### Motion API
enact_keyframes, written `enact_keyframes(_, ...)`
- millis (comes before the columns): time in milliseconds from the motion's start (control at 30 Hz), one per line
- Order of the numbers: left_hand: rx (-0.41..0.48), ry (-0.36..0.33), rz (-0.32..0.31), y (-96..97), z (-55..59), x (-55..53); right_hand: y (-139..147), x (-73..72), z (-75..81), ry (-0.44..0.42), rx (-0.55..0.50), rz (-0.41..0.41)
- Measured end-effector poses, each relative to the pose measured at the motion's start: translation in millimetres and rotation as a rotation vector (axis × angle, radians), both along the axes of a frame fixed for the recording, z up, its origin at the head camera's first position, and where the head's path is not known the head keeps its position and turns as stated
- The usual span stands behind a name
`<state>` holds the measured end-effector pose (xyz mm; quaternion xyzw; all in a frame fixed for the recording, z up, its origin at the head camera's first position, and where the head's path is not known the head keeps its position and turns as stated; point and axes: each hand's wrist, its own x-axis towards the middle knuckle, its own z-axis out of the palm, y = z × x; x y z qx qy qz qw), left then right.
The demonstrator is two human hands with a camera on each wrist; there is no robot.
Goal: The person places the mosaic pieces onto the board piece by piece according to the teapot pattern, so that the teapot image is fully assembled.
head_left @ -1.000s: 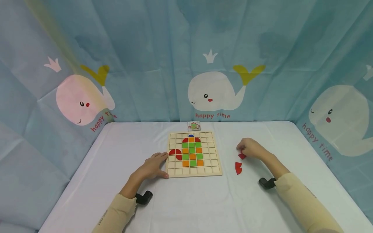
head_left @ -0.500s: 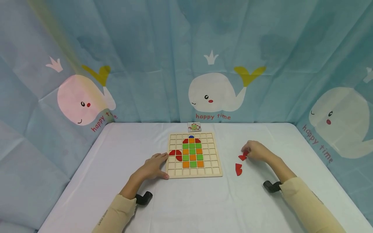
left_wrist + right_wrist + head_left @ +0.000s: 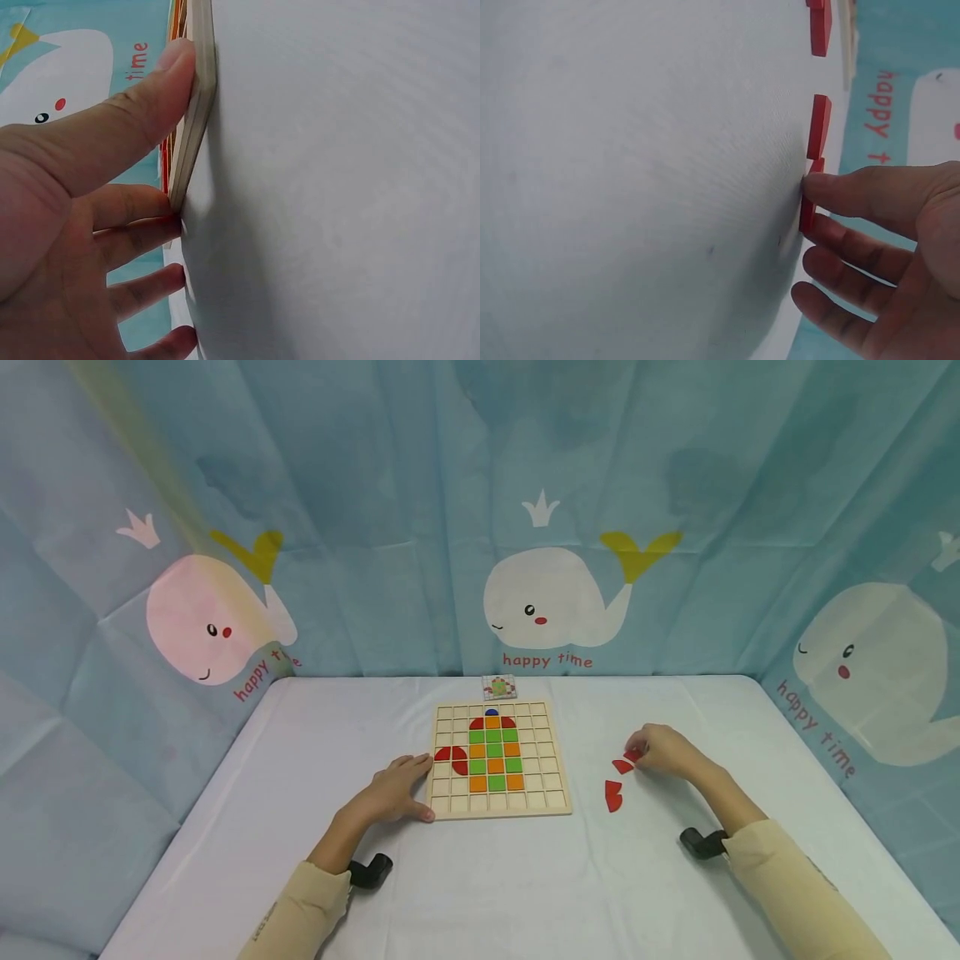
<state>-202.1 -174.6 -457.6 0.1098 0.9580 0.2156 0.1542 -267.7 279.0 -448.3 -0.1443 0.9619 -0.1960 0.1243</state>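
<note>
My left hand rests at the left edge of a wooden grid board, fingers spread and fairly straight. In the left wrist view its thumb touches the board's side. Green and orange square tiles form a block on the board, with red rounded pieces at its top and left and a blue half-round piece above. Right of the board, my right hand pinches a red quarter-round piece at the table surface. Beside it lies another red piece; nearer are red pieces touching each other.
A small picture card lies behind the board, near the table's back edge. White cloth covers the table. Blue whale-print curtains hang at the back and sides. A black wrist camera sits on the right forearm.
My right hand has shifted a little to the right and nearer, and a red piece under its fingers has moved with it, apart from its neighbour. The left hand stays at the board.
</note>
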Motion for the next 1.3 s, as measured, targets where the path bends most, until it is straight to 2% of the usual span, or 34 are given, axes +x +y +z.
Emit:
enact_keyframes(533,0.0,-0.003,0.0,0.1,0.0,0.4,-1.4,3.4,-2.0,0.035,-0.008,0.012)
enact_keyframes(1000,0.016,-0.031,0.012,0.5,3.8,-0.6,0.3,2.2,-0.3,0.039,-0.009,0.005)
enact_keyframes(1300,0.014,-0.027,0.016,0.4,2.1,-0.3,-5.1,-0.3,2.5,0.026,-0.024,0.002)
